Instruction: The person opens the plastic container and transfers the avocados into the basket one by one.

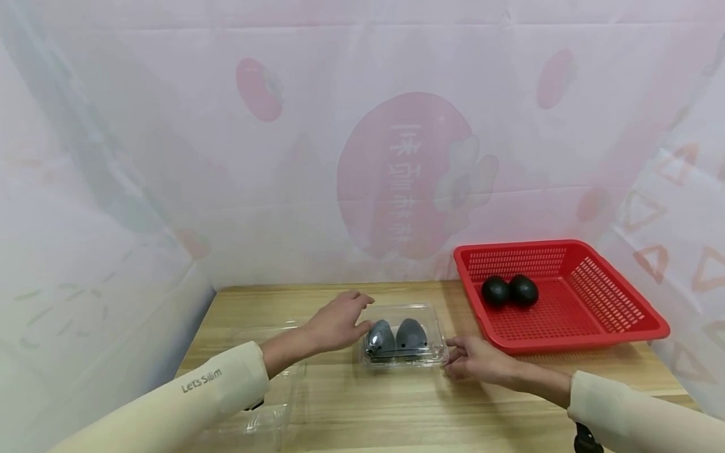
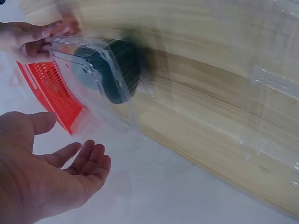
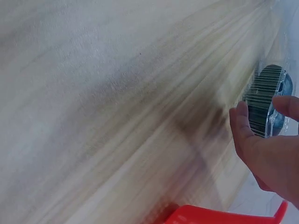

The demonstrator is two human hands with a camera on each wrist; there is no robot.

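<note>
Where clear trays point(image 1: 266, 420) are seen: at far left on the table point(image 1: 362, 409), partly hidden by the left sleeve point(image 1: 164, 402); how many are set there cannot be told.
Left hand point(image 1: 342, 321): held just beside the left edge of the box point(image 1: 404, 361), its fingers loosely spread and nothing gripped; in the left wrist view a gap is shown between hand and box.
Box: placed between the two hands, near the middle of the table. Two boxed avocados point(image 1: 411, 335) are held side by side under its lid point(image 1: 396, 312), which looks closed. Whether the whole base is rested on the table cannot be told. By judgement, its filling is done, and the step in hand is the handling of a packed box.
Right hand point(image 1: 476, 360): pinching the box's right edge, between thumb and fingers. For the next move, a steady hold is likely called for, with the box kept level so that the fruit is not rolled.
Basket point(image 1: 566, 318): set at right, near the right hand; two loose avocados point(image 1: 523, 290) are seen touching in its left part, not yet packed.
</note>
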